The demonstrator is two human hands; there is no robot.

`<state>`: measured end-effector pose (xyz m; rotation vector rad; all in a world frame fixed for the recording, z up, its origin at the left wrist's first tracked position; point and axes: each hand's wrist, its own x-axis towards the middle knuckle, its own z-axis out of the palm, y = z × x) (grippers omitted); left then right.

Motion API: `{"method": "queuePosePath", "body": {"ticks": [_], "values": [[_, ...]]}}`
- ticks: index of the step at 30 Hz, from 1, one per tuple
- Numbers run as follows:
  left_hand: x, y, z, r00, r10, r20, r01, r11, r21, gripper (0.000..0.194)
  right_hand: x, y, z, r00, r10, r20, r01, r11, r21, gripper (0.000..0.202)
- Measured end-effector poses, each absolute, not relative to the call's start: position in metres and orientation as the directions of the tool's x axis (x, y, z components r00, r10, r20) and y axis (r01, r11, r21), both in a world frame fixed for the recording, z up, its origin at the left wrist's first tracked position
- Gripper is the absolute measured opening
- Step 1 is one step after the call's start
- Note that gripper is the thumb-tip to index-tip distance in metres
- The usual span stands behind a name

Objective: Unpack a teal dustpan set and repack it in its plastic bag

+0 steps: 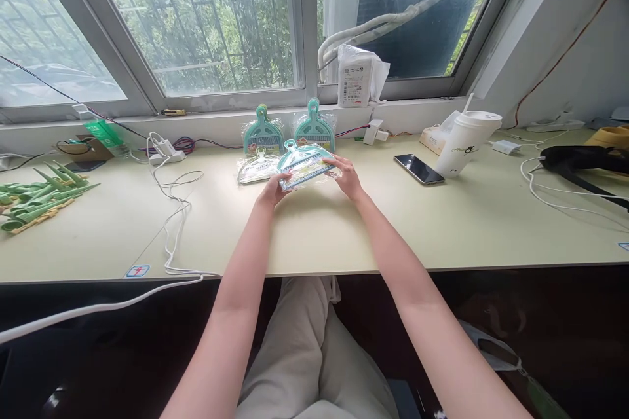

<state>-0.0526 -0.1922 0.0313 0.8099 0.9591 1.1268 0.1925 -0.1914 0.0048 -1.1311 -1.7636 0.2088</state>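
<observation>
Both my hands hold one teal mini dustpan set wrapped in clear plastic, just above the pale desk. My left hand grips its near left corner. My right hand grips its right side. Two more wrapped teal dustpan sets stand against the window ledge behind it. Another wrapped pack lies flat on the desk just left of the held one.
A phone, a white lidded cup and a tissue box sit to the right. White cables trail on the left, by green plastic pieces. A black tool lies far right. A white bag sits on the sill.
</observation>
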Motion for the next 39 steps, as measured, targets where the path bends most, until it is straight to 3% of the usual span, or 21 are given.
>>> {"method": "queuePosePath", "body": {"ticks": [11,20,29,39], "values": [[-0.057,-0.185,0.024,0.214,0.957,-0.197,-0.284,0.254,0.924,0.032,0.198,-0.198,0.011,-0.074,0.833,0.548,0.358,0.535,-0.765,0.03],[-0.059,-0.178,0.017,0.324,0.927,-0.189,-0.241,0.274,0.931,0.041,0.193,-0.198,0.01,0.12,0.84,0.529,0.541,0.391,-0.745,0.017],[-0.053,-0.187,0.021,0.451,0.879,-0.157,-0.157,0.251,0.955,0.044,0.193,-0.199,0.011,0.239,0.818,0.523,0.576,0.314,-0.754,0.016],[-0.048,-0.193,0.022,0.492,0.859,-0.144,-0.069,0.203,0.977,0.033,0.195,-0.188,0.0,0.294,0.819,0.492,0.397,0.364,-0.843,0.02]]}}
